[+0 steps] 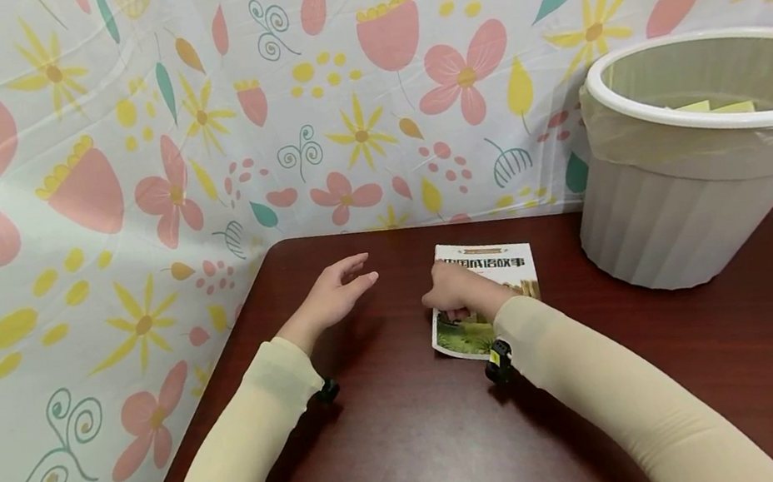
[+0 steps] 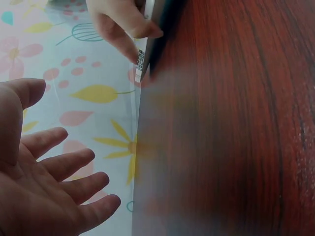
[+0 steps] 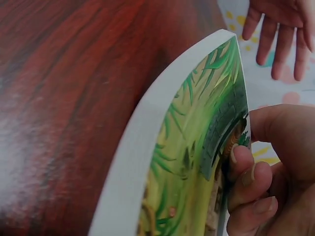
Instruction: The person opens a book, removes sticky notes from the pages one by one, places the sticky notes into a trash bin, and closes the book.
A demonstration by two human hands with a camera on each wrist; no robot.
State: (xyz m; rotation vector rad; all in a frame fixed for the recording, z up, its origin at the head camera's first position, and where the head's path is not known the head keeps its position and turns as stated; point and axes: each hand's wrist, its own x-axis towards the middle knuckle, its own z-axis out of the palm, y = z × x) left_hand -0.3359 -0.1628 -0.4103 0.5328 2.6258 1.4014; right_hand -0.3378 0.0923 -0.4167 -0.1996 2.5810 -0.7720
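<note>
A book (image 1: 464, 336) with a white and green illustrated cover and large dark lettering is toward the back of the table. My right hand (image 1: 458, 289) reaches over the cover and grips the book by its left side. The right wrist view shows the fingertips (image 3: 248, 179) pressed on the cover, and the page block bowed. In the left wrist view the book (image 2: 151, 29) appears edge-on, standing off the tabletop. My left hand (image 1: 330, 296) hovers left of the book, fingers spread and holding nothing; its palm and fingers fill the lower left of the left wrist view.
A pale grey bin (image 1: 678, 212) with a white rim and a clear liner stands at the right of the table. Yellow pieces (image 1: 733, 108) show inside it. A flower-patterned curtain (image 1: 351, 112) hangs behind and to the left of the dark red wooden table (image 1: 420, 455).
</note>
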